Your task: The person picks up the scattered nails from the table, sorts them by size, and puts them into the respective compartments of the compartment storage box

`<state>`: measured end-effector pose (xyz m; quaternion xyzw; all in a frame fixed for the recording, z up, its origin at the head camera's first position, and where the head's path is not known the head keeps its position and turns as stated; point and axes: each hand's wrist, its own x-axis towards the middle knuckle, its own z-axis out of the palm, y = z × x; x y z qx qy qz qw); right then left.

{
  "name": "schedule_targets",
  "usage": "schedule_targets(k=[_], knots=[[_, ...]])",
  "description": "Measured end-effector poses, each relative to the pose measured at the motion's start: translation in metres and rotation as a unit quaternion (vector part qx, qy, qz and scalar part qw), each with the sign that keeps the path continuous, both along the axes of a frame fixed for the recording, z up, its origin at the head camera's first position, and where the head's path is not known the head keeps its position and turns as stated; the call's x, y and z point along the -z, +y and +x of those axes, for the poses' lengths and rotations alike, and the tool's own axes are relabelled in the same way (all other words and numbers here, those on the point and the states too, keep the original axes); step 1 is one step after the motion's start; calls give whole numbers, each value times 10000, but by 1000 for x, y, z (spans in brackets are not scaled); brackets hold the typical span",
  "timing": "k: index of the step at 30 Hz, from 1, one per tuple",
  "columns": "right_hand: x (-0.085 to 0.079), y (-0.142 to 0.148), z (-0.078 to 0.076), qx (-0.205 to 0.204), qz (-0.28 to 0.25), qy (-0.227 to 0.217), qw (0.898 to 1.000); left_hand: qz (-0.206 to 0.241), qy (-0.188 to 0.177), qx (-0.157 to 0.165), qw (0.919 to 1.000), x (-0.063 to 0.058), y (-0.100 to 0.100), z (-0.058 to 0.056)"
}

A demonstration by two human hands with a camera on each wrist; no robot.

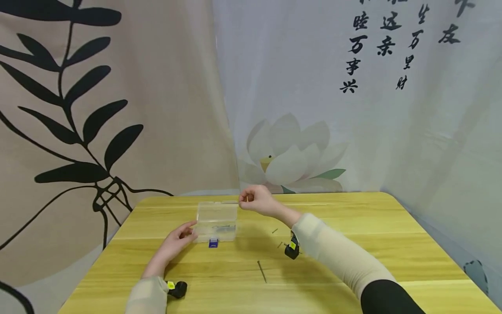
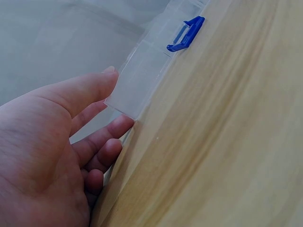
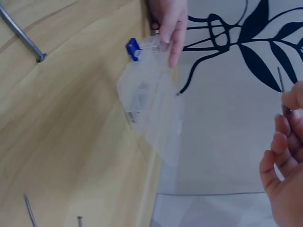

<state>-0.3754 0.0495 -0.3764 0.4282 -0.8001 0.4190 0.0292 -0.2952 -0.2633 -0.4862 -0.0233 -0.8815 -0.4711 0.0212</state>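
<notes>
Curtain reads “万事兴”; hands grip box (left), seemingly a nail (right).

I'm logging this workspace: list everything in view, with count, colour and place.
Table: one, yellowish wood, foreground.
Clear box: one, colourless, lid open, on table.
Latch: one, blue, box front.
Loose nails: at least three, grey, table, right of box.
Held nail: one, grey, near lid's top edge.
Thin pieces: count unclear, dark, inside box.
Backdrop: count unclear, beige and pale grey, printed, behind.
Wrist devices: two, black with yellow labels, at wrists.
Sleeves: two, cream, forearms.
Black cloth: one, black, beyond right sleeve.
Left hand: one, bare, at box's left end.
Right hand: one, bare, beside lid.
</notes>
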Motion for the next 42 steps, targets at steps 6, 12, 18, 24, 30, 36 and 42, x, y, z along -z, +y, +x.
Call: schedule_targets(k=[6, 12, 18, 24, 30, 36, 42], knots=[[14, -13, -7, 20, -71, 163, 9998, 69, -31, -15, 10000, 0, 1, -1], [23, -26, -15, 139, -62, 375, 9992, 107, -1, -33, 9999, -2, 2, -1], [27, -40, -20, 227, 114, 183, 9995, 175, -54, -26, 9998, 0, -1, -3], [36, -52, -26, 327, 404, 126, 9986, 175, -70, -19, 9998, 1, -2, -5], [46, -60, -31, 516, 663, 290, 9960, 227, -59, 71, 9997, -3, 1, -2], [54, -69, -30, 706, 1127, 371, 9904, 255, -59, -1, 9997, -4, 2, -2], [61, -76, -28, 830, 1456, 489, 9846, 220, -63, -57, 9997, -3, 2, -2]])
